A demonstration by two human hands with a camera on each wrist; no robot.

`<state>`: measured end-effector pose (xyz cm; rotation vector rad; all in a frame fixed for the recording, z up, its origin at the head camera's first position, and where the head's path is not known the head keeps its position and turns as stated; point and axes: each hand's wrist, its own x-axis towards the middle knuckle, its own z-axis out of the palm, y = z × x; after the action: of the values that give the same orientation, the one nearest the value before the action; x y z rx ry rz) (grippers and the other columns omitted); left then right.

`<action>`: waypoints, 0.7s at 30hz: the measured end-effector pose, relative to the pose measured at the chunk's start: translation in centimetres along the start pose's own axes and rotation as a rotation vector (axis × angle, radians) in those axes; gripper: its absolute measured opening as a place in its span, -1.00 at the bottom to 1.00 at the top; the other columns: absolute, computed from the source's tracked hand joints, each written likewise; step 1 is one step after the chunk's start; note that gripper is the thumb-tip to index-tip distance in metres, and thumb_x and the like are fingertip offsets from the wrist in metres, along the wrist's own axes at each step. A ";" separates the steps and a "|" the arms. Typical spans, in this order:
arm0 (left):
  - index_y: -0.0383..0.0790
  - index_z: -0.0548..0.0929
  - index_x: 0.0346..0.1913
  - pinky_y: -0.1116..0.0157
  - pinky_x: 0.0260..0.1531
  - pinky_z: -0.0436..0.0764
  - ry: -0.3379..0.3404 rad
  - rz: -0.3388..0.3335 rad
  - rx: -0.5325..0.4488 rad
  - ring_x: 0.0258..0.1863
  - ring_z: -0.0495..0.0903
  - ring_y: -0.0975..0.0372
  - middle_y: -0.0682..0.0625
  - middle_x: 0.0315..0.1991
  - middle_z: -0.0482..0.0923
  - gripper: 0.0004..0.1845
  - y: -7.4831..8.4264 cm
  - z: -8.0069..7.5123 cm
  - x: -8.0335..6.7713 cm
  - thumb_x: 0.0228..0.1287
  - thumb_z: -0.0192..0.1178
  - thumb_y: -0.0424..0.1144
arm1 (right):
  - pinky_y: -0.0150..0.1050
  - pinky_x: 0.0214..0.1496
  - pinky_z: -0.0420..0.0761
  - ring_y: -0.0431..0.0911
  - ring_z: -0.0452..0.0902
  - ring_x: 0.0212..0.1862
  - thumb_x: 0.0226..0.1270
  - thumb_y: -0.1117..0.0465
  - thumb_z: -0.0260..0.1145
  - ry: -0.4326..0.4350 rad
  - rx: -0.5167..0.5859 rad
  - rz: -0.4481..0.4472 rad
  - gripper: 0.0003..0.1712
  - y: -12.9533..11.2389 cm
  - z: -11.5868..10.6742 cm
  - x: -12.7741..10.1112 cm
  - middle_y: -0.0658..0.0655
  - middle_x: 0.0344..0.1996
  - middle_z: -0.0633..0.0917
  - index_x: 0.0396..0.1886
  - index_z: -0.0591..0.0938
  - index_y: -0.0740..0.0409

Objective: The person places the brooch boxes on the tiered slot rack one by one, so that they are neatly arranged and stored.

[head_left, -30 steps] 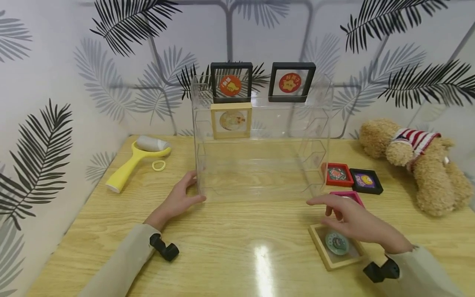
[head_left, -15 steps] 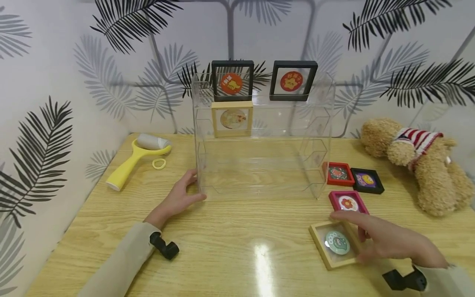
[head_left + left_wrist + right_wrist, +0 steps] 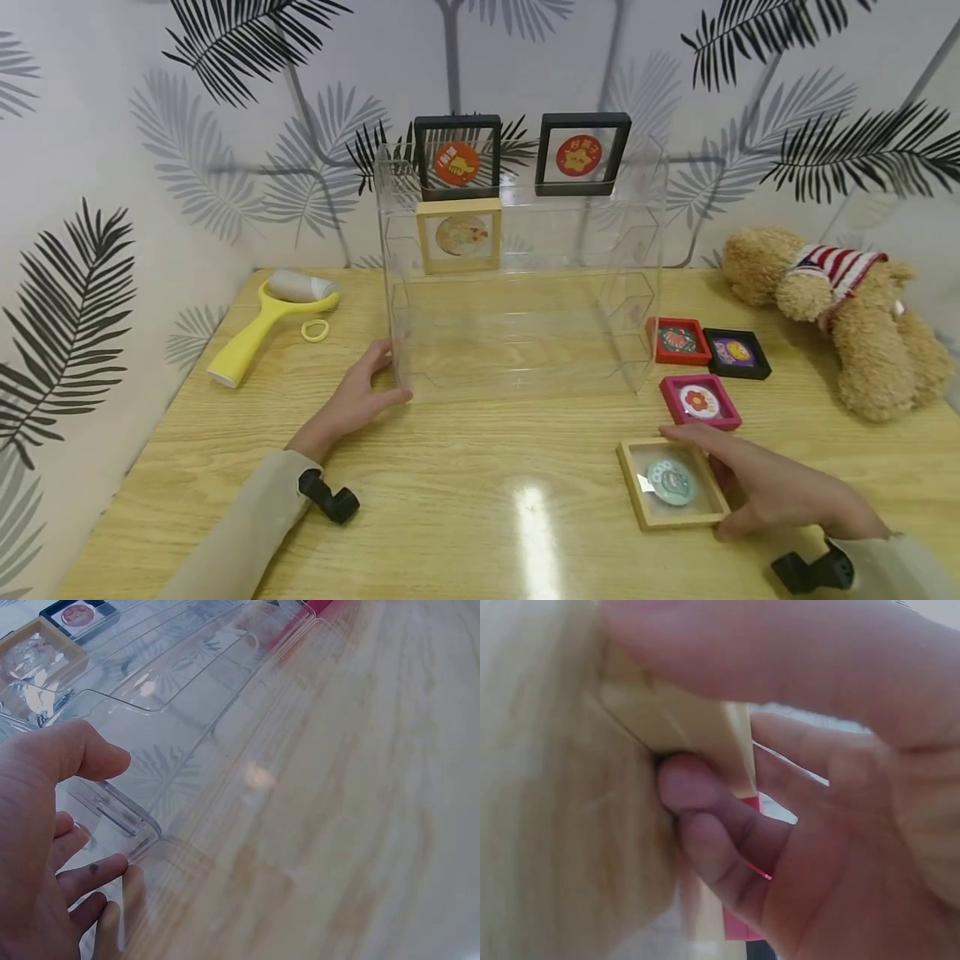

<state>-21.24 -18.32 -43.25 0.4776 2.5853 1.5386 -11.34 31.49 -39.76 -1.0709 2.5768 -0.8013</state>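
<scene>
A clear tiered display stand [image 3: 525,379] stands mid-table. My left hand [image 3: 356,404] holds its lower left side, thumb at the front corner and fingers along the side panel; the left wrist view shows the fingertips at the panel's edge. My right hand [image 3: 780,483] grips a light wooden floating frame [image 3: 637,492] with a round green badge in it, lying flat at the front right. In the right wrist view, curled fingertips touch the frame's side [image 3: 697,727]. On the stand are two black frames [image 3: 495,158] on top and a wooden frame [image 3: 422,242] below at left.
A pink frame [image 3: 675,404], a red frame [image 3: 678,358] and a black frame [image 3: 761,367] lie right of the stand. Beyond them lies a teddy bear [image 3: 870,350]. At left are a yellow-handled lint roller [image 3: 247,337] and a yellow ring [image 3: 315,331].
My right hand has come back from beside the stand's right end to the wooden frame and taken hold of it; the frame has turned slightly. The left hand stays on the stand.
</scene>
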 end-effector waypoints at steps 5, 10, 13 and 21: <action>-0.18 0.15 0.35 -0.05 0.31 0.13 -0.006 0.020 -0.009 0.33 0.20 -0.08 -0.21 0.34 0.19 -0.23 0.0 0.0 0.0 0.08 0.28 -0.29 | -0.59 0.10 0.26 -0.53 0.07 0.20 -0.39 -0.03 0.60 0.090 -0.051 0.065 0.21 -0.5 0.6 0.2 0.03 0.23 0.33 0.37 0.21 0.03; -0.18 0.14 0.36 -0.06 0.31 0.13 -0.006 0.019 -0.011 0.33 0.19 -0.09 -0.22 0.34 0.18 -0.22 0.4 0.0 -0.1 0.08 0.28 -0.30 | -0.46 -0.18 0.46 -0.37 0.38 -0.06 -0.37 0.13 0.62 0.170 0.114 0.079 0.22 -0.9 0.8 0.7 0.08 0.05 0.36 0.35 0.14 0.12; -0.19 0.13 0.36 -0.06 0.31 0.14 -0.006 0.013 -0.004 0.33 0.19 -0.09 -0.23 0.34 0.18 -0.21 0.6 0.0 -0.1 0.08 0.27 -0.30 | -0.41 -0.31 0.51 -0.31 0.51 -0.19 -0.29 0.29 0.57 0.176 0.294 0.079 0.21 -1.1 0.6 0.8 0.01 0.01 0.40 0.36 0.03 0.20; -0.21 0.14 0.35 -0.06 0.31 0.14 0.008 0.022 -0.007 0.33 0.19 -0.11 -0.24 0.34 0.18 -0.22 0.2 0.0 0.0 0.07 0.28 -0.31 | -0.21 -0.27 0.65 -0.13 0.61 -0.13 -0.12 0.58 0.37 0.160 0.656 -0.029 0.17 -0.9 -0.2 1.6 -0.04 0.01 0.54 0.41 -0.12 0.19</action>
<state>-21.15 -18.24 -43.12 0.5016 2.5877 1.5594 -12.06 29.90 -39.14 -0.8534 2.1387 -1.6394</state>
